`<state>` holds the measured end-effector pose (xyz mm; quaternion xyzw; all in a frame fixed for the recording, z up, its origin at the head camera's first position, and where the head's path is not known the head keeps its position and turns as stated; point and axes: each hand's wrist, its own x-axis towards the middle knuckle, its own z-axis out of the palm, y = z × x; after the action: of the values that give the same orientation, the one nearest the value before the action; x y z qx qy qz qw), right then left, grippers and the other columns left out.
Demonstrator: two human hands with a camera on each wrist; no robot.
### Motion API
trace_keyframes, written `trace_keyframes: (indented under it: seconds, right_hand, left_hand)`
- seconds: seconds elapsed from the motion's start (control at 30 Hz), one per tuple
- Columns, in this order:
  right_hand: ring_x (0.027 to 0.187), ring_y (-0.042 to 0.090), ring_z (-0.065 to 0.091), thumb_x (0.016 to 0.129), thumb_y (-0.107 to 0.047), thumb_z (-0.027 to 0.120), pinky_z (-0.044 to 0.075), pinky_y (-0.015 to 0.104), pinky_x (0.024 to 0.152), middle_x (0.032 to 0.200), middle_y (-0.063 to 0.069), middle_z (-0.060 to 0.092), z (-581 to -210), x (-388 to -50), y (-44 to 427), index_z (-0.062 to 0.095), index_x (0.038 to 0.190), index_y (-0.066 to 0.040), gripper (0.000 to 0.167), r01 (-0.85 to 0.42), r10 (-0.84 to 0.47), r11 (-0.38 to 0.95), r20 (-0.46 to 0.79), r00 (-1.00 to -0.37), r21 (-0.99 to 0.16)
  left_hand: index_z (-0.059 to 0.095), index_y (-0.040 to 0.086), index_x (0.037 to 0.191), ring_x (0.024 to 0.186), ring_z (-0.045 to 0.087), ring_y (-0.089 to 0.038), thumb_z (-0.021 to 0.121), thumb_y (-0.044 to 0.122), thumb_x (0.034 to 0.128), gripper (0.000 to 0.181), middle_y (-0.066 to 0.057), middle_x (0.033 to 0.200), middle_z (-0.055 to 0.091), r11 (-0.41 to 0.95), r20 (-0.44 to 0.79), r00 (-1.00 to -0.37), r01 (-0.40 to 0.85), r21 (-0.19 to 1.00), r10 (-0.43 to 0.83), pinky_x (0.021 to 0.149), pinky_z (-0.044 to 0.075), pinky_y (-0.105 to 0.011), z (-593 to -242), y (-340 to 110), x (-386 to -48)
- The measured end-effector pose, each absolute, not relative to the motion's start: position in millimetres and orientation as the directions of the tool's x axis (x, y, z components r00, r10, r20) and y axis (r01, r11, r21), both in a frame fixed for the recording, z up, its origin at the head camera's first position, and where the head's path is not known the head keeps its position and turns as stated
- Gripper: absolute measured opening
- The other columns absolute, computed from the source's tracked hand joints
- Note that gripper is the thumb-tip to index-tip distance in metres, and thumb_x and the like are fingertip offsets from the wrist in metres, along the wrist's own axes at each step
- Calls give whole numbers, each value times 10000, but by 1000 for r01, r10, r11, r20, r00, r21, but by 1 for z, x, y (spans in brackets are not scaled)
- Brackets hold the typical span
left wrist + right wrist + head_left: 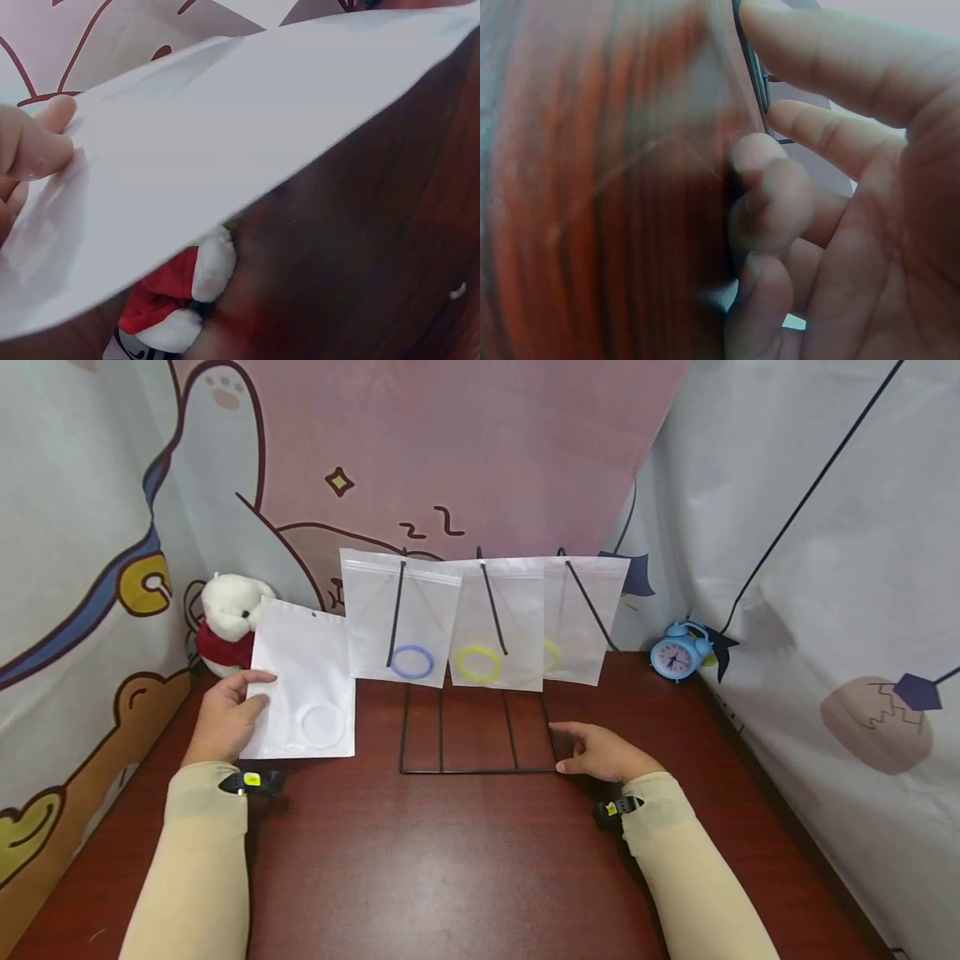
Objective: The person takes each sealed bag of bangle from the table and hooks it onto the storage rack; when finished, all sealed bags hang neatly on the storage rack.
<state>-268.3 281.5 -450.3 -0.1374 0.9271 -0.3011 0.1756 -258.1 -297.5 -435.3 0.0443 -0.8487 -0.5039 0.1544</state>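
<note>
My left hand [223,717] pinches the left edge of a flat white pouch [300,664], thumb on its face. The pouch has a small hole near its top and a round outline low down. My right hand [603,753] holds the front right corner of a black wire rack [480,771] between thumb and forefinger; its other fingers curl in the right wrist view. On the rack's hooks hang three pale zip bags: the left bag [429,610] shows a blue ring, the middle bag [521,631] and right bag [581,635] yellow ones.
A white plush toy [228,610] in red stands behind the pouch, partly covered by it. At the back right is a blue alarm clock [678,652]. Printed cloth [510,452] encloses the brown table [420,860] at back and sides.
</note>
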Motion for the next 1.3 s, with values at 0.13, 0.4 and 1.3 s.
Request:
trace_keyframes:
  seconds: [0.13,0.4,1.3]
  right_hand:
    - [725,201,546,916,-210,833,464,344,631,790,64,601,-450,-269,282,476,1590,-129,767,-145,-358,782,-245,-901,-606]
    - [731,200,544,917,-207,831,461,343,629,792,61,599,-450,-269,281,476,1590,-128,765,-146,-358,781,-243,-901,-607]
    - [690,187,522,915,-229,833,439,339,613,736,38,567,-451,-268,283,475,1591,-135,771,-159,-365,779,-232,-902,-606]
  left_hand:
    - [682,56,1285,761,428,-145,554,53,1026,288,9,754,418,450,226,-935,83,889,-273,588,385,-232,-431,-297,-256]
    - [777,158,1152,716,495,-130,577,-14,996,306,28,747,540,104,139,-871,102,989,-471,558,436,-172,-425,-298,-256]
    - [743,130,1008,985,612,-139,390,-104,1044,425,10,1108,658,-309,314,-928,245,919,199,752,591,-243,-407,-297,-236]
